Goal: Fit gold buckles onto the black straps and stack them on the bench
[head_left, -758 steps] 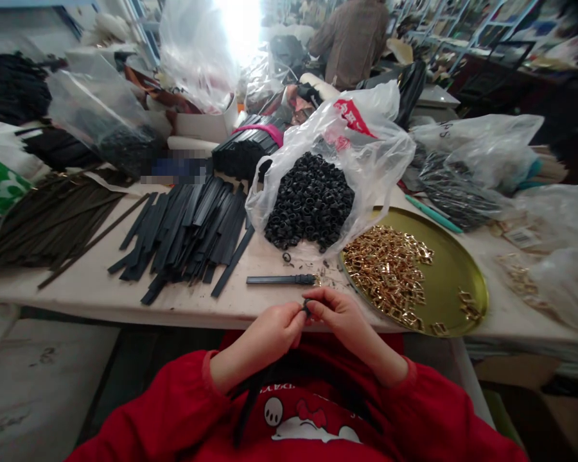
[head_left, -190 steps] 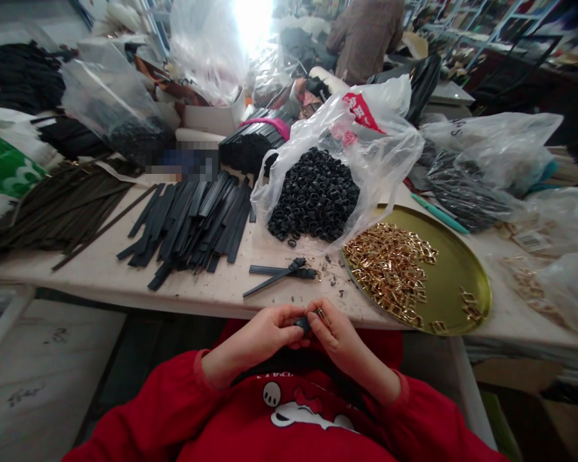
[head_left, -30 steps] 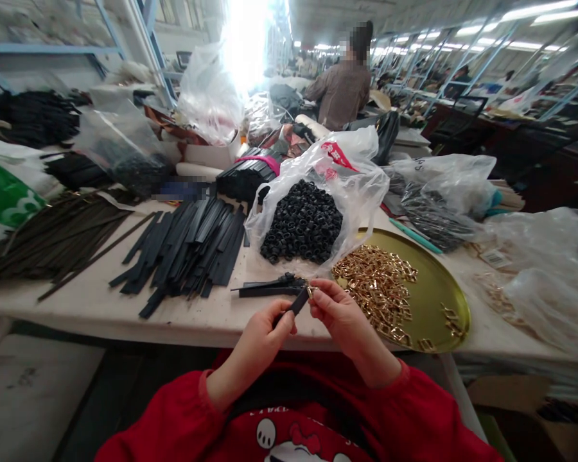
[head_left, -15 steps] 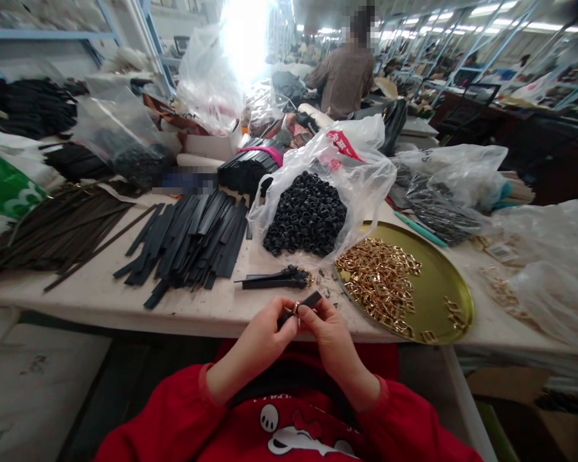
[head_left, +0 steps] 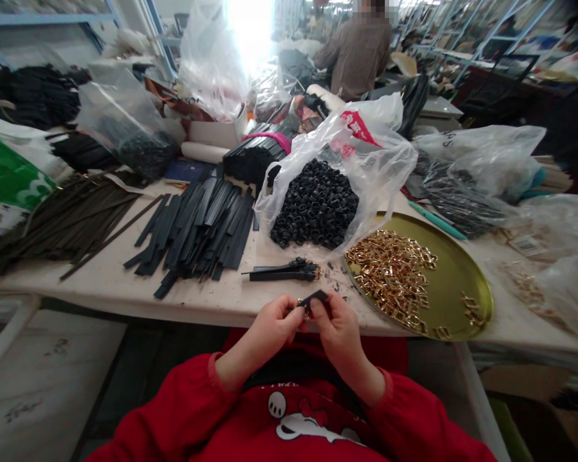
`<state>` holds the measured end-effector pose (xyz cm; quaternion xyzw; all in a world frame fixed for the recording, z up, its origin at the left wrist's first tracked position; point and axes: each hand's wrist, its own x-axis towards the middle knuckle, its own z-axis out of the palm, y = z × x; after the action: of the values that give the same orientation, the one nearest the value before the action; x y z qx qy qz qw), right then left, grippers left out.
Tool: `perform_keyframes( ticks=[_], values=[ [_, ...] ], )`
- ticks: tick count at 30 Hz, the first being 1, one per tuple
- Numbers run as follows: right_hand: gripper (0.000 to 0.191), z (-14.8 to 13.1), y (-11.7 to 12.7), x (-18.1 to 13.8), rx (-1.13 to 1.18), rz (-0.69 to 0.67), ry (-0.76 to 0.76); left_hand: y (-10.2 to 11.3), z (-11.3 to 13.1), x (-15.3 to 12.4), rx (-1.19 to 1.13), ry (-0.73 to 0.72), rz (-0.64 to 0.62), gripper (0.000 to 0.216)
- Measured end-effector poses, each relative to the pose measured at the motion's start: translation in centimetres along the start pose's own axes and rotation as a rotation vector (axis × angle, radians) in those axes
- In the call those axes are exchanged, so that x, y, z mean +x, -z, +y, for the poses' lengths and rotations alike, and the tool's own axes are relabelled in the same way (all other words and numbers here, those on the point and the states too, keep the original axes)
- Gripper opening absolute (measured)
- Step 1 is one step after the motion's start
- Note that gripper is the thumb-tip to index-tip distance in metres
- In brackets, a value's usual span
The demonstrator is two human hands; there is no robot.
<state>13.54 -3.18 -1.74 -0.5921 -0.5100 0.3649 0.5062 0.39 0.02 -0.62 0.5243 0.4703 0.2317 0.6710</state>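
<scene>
A short black strap (head_left: 316, 297) is pinched between my two hands over the table's front edge. My left hand (head_left: 278, 326) closes on the strap's left part, where a bit of gold buckle (head_left: 300, 302) shows by the fingertips. My right hand (head_left: 338, 324) grips the strap's other end between thumb and fingers. Just beyond them lie a few black straps (head_left: 282, 274) with gold metal at their right ends. An open clear plastic bag (head_left: 380, 173) holds a heap of small black loops (head_left: 315, 205). Gold buckles (head_left: 392, 276) are piled on a round gold tray (head_left: 467, 276) to the right.
Flat black strips (head_left: 197, 231) lie spread at left, with long dark brown strips (head_left: 72, 221) farther left. A teal pen-like tool (head_left: 437, 220) rests behind the tray. Filled plastic bags (head_left: 568, 231) crowd the right side. Another person (head_left: 361, 54) stands in the background.
The view has shifted, so the table's things sit farther right and slightly higher. My fingers have closed in around the buckle, which shows less now. Both hands still hold the strap.
</scene>
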Motion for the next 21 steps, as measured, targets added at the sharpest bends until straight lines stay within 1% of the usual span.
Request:
perform_keyframes(
  ticks=[1, 2, 3, 4, 7, 8, 9, 10, 12, 15, 16, 17, 18, 19, 20, 21],
  values=[
    [0.015, 0.1, 0.2, -0.1, -0.072, 0.004, 0.079, 0.0, 0.0, -0.1, 0.047, -0.020, 0.029, 0.019],
    [0.013, 0.1, 0.4, -0.2, -0.111, -0.004, 0.125, 0.1, 0.0, -0.3, 0.103, -0.041, 0.056, 0.018],
    [0.011, 0.2, 0.6, -0.2, -0.113, -0.026, 0.123, 0.1, 0.2, -0.5, 0.159, -0.060, 0.074, 0.018],
    [0.012, 0.2, 0.8, -0.1, -0.079, -0.059, 0.072, 0.3, 0.4, -0.8, 0.204, -0.074, 0.074, 0.018],
    [0.024, -0.2, 1.3, 0.1, 0.153, -0.197, -0.206, 0.7, 1.4, -1.5, 0.263, -0.079, -0.012, 0.024],
    [0.028, -0.5, 1.3, 0.2, 0.232, -0.243, -0.269, 0.8, 1.6, -1.5, 0.274, -0.079, -0.030, 0.026],
    [0.031, -0.7, 1.4, 0.3, 0.287, -0.276, -0.298, 0.9, 1.8, -1.4, 0.289, -0.080, -0.029, 0.028],
    [0.032, -1.0, 1.4, 0.4, 0.311, -0.298, -0.291, 1.0, 1.9, -1.3, 0.299, -0.080, -0.006, 0.029],
    [0.033, -1.3, 1.7, 1.0, 0.278, -0.355, -0.224, 1.2, 1.9, -0.8, 0.285, -0.081, 0.042, 0.026],
    [0.042, -1.0, 2.5, 3.6, 0.113, -0.517, -0.108, 1.4, 1.8, 0.2, 0.260, -0.120, 0.008, 0.029],
    [0.043, -0.8, 2.9, 5.0, 0.027, -0.516, -0.063, 1.6, 1.8, 0.5, 0.273, -0.139, -0.004, 0.028],
    [0.042, -0.4, 3.3, 6.7, -0.079, -0.466, -0.008, 1.7, 1.8, 0.8, 0.291, -0.151, 0.001, 0.026],
    [0.036, 0.0, 3.6, 8.4, -0.216, -0.353, 0.066, 1.9, 1.8, 1.1, 0.304, -0.156, 0.024, 0.025],
    [0.027, 0.4, 3.8, 10.2, -0.385, -0.208, 0.139, 2.1, 1.9, 1.4, 0.307, -0.154, 0.055, 0.025],
    [0.018, 0.8, 3.9, 11.9, -0.566, -0.127, 0.203, 2.2, 1.9, 1.7, 0.297, -0.148, 0.082, 0.025],
    [0.013, 1.2, 3.9, 13.4, -0.746, -0.094, 0.240, 2.4, 2.0, 2.0, 0.281, -0.140, 0.097, 0.025]
  ],
)
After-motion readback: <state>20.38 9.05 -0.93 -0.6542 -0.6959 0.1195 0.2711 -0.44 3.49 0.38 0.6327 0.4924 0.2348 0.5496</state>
